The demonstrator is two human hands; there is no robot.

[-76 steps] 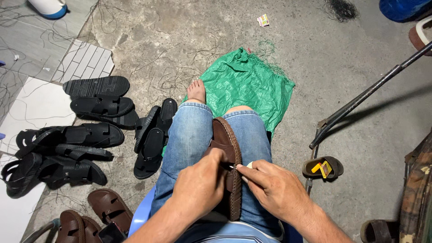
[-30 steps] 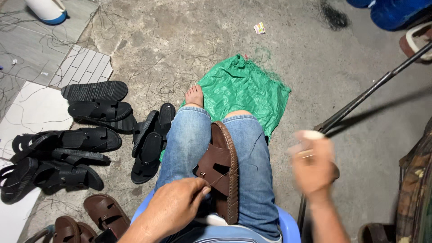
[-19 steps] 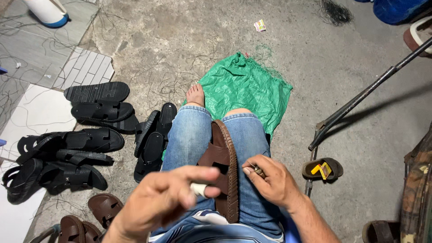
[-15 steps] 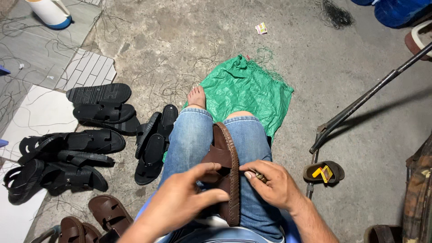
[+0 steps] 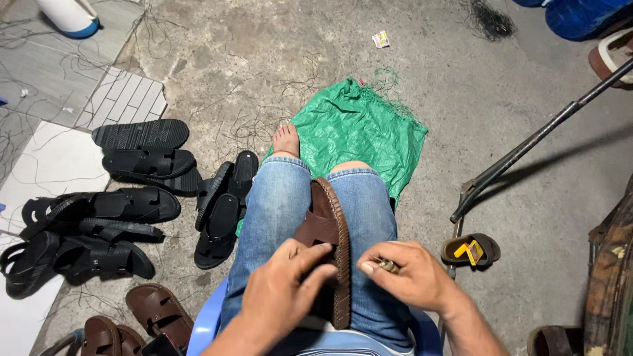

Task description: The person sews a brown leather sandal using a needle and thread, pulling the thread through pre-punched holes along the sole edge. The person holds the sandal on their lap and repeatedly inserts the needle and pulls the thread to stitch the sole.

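A brown leather sandal (image 5: 328, 227) with a stitched edge lies lengthwise on my lap, between my jeans-clad knees. My left hand (image 5: 285, 290) rests on its near half, fingers spread over the strap, pressing it down. My right hand (image 5: 407, 273) sits just right of the sandal, thumb and fingers pinched on a small metal tool (image 5: 388, 266) close to the sole's stitched rim. My bare foot (image 5: 286, 139) rests on the concrete beside a crumpled green bag (image 5: 369, 132).
Several black sandals (image 5: 132, 198) lie in a heap on the floor to the left, brown sandals (image 5: 148, 316) below them. A dark metal rod (image 5: 527, 151) leans across the right. A small dish with yellow pieces (image 5: 469, 249) sits near its foot. I sit on a blue plastic stool (image 5: 211, 323).
My right hand reached out toward the dish at the right, then came back to the sandal holding the small tool. My left hand lifted briefly and settled again on the sandal.
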